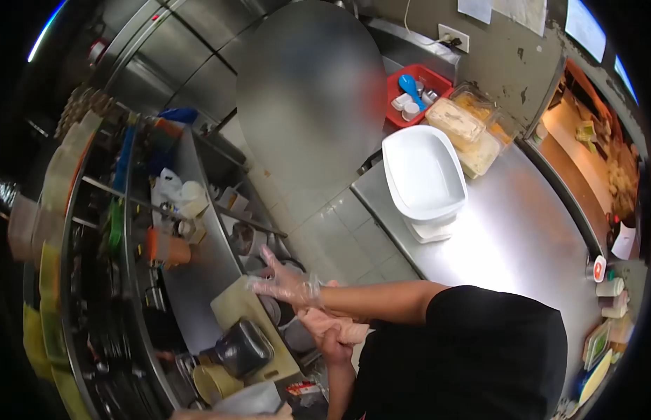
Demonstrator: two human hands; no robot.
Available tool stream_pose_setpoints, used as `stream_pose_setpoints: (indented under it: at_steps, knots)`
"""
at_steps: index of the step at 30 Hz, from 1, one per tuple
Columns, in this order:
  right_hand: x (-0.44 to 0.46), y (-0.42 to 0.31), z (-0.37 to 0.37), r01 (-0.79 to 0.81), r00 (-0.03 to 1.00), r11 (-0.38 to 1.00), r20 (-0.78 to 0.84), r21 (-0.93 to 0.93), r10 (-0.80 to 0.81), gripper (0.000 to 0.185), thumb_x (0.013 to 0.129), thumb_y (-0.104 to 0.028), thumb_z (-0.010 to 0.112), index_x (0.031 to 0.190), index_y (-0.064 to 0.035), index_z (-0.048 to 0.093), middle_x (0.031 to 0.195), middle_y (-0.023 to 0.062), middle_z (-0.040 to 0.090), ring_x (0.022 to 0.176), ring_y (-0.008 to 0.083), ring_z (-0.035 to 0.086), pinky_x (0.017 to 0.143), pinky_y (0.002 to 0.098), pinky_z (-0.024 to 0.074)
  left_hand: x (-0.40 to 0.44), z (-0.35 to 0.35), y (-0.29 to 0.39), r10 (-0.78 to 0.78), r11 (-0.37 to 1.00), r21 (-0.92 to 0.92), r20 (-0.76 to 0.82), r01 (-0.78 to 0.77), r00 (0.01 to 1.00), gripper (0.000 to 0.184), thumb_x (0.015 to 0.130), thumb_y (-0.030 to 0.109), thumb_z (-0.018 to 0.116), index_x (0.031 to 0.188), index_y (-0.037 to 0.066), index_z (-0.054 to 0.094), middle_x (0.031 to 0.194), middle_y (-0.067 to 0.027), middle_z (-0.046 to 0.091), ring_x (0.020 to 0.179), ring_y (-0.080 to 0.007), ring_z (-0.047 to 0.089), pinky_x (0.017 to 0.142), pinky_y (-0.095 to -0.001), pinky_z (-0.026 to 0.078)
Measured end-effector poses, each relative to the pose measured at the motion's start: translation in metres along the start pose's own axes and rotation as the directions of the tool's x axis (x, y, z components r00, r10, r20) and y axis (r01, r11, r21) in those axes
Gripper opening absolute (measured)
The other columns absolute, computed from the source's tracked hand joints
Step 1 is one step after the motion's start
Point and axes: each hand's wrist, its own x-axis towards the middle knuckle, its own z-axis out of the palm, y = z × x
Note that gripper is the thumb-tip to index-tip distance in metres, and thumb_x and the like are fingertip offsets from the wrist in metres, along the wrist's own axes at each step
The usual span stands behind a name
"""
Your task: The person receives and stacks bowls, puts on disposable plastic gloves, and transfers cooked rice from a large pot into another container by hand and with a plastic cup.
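Note:
A clear plastic glove covers my right hand (280, 281), its fingers spread and nothing between them. It reaches left, near a pale cutting board (234, 301). My left hand (332, 346) is below my right forearm, its fingers wrapped round a crumpled, pale-pink cloth-like piece (325, 323). That piece lies against my right wrist, and its exact kind is unclear. On the cutting board sits a dark see-through container (248, 348). Beside it stands a pale yellow tub (212, 383).
White tubs (423, 175) stack on the steel counter (507, 210). Behind are a red basin (402, 122) and food containers (479, 155). Shelving (133, 238) lines the left. A blurred person (304, 91) stands ahead; partial hands (185, 414) show at the bottom edge, owner unclear.

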Motion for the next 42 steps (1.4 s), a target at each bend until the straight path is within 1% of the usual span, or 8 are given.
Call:
stream_pose_setpoints:
  at_steps: [5,8,15,20,26,33,38,42]
  knots:
    - [0.153,-0.049,-0.071,0.129,0.982,0.967,-0.161,0.219,-0.095,0.084,0.085,-0.055,0.055,0.140,-0.0002,0.026,0.127,0.0193,0.049,0.106,0.0218,0.054,0.089,0.0330,0.0453,0.119,-0.003,0.035,-0.254,0.521,-0.755,0.308,0.398,0.917,0.063,0.078,0.021,0.051,0.134,-0.001,0.033,0.130,-0.0170,0.044,0.115,-0.0316,0.048,0.094,-0.0482,0.044]
    - [0.250,-0.083,-0.123,0.357,0.899,0.930,-0.302,0.084,-0.317,0.058,0.086,-0.042,0.059,0.124,0.0001,0.047,0.103,0.0111,0.062,0.085,0.0155,0.059,0.076,0.0292,0.0473,0.183,0.016,0.114,0.063,0.766,-0.642,0.007,-0.044,0.998,0.070,0.082,0.037,0.052,0.136,-0.002,0.031,0.134,-0.0174,0.042,0.121,-0.0332,0.043,0.103,-0.0496,0.034]
    - [0.352,-0.221,-0.287,0.391,0.627,0.791,-0.493,-0.470,-0.603,0.033,0.084,-0.028,0.065,0.101,-0.0003,0.063,0.087,0.0083,0.066,0.069,0.0130,0.060,0.067,0.0284,0.0492,0.355,-0.059,0.156,-0.063,0.843,-0.534,0.025,0.066,0.998,0.069,0.082,0.037,0.055,0.134,-0.003,0.032,0.132,-0.0181,0.043,0.119,-0.0319,0.044,0.101,-0.0465,0.035]
    - [0.370,-0.262,-0.369,-0.252,0.773,0.749,-0.593,-0.612,-0.225,0.023,0.079,-0.018,0.064,0.096,-0.0028,0.067,0.082,0.0055,0.066,0.069,0.0112,0.058,0.064,0.0261,0.0487,0.469,-0.049,0.174,-0.142,0.901,-0.399,0.103,0.172,0.984,0.069,0.082,0.037,0.057,0.133,-0.004,0.033,0.131,-0.0186,0.044,0.117,-0.0309,0.045,0.100,-0.0444,0.036]
    - [0.413,-0.234,-0.448,-0.592,0.802,0.077,-0.577,-0.802,0.153,0.037,0.073,-0.021,0.071,0.105,-0.0035,0.066,0.095,0.0113,0.068,0.082,0.0192,0.063,0.072,0.0324,0.0511,0.607,-0.018,0.167,-0.224,0.950,-0.184,0.167,0.253,0.960,0.069,0.082,0.037,0.059,0.131,-0.004,0.034,0.130,-0.0192,0.044,0.116,-0.0298,0.047,0.099,-0.0418,0.037]
    - [0.469,-0.126,-0.567,-0.333,0.643,-0.290,-0.441,-0.897,0.627,0.071,0.069,-0.053,0.072,0.121,-0.0080,0.058,0.112,0.0166,0.062,0.103,0.0308,0.059,0.089,0.0440,0.0470,0.804,0.025,0.211,0.150,0.679,0.627,0.389,-0.380,0.909,0.069,0.082,0.036,0.061,0.130,-0.005,0.035,0.128,-0.0198,0.045,0.113,-0.0285,0.048,0.097,-0.0387,0.038]
    - [0.490,-0.063,-0.527,-0.180,0.670,-0.262,-0.314,-0.948,0.672,0.025,0.079,-0.023,0.056,0.088,-0.0054,0.071,0.091,0.0160,0.067,0.086,0.0319,0.063,0.074,0.0442,0.0500,0.882,0.122,0.274,-0.042,0.999,0.031,0.374,0.033,0.926,0.053,0.087,0.033,0.050,0.126,-0.002,0.041,0.113,-0.0173,0.050,0.089,-0.0250,0.053,0.069,-0.0354,0.046]
    - [0.485,-0.082,-0.543,-0.292,0.695,-0.250,-0.384,-0.923,0.608,0.025,0.078,-0.018,0.055,0.093,-0.0046,0.069,0.091,0.0168,0.067,0.084,0.0329,0.063,0.073,0.0438,0.0499,0.976,0.120,0.225,-0.158,0.834,-0.391,0.507,0.389,0.848,0.049,0.091,0.038,0.044,0.121,-0.001,0.047,0.096,-0.0109,0.058,0.067,-0.0207,0.054,0.054,-0.0308,0.044]
